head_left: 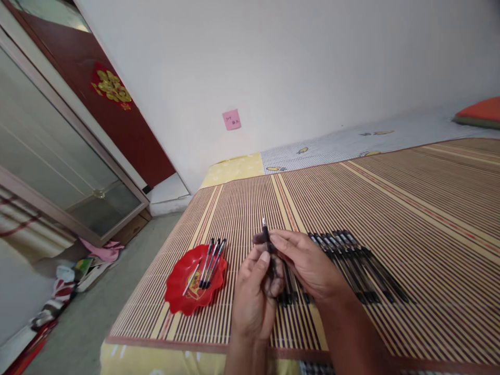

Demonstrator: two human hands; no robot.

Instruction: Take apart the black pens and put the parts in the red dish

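Note:
A pen (265, 229) with a dark grip and a bright pointed tip stands upright between my hands, tip up. My left hand (253, 297) is closed around its lower part, thumb pressed against it. The thumb and fingers of my right hand (312, 268) pinch it near the grip; some fingertips are blurred. Left of my hands is a red scalloped plate (175, 297) that holds capped pens (213, 263) and a thin white stick-like piece (191, 279). Several black capped pens (347, 265) lie in a row to the right, and others are partly hidden behind my right hand.
A striped bamboo mat (390, 208) covers the bed, whose near edge shows yellow cloth (156, 359). A white wall with a pink note (232, 120) rises behind. An orange cushion (480, 110) is at far right. A glass-panelled door (66, 140) and floor clutter are at left.

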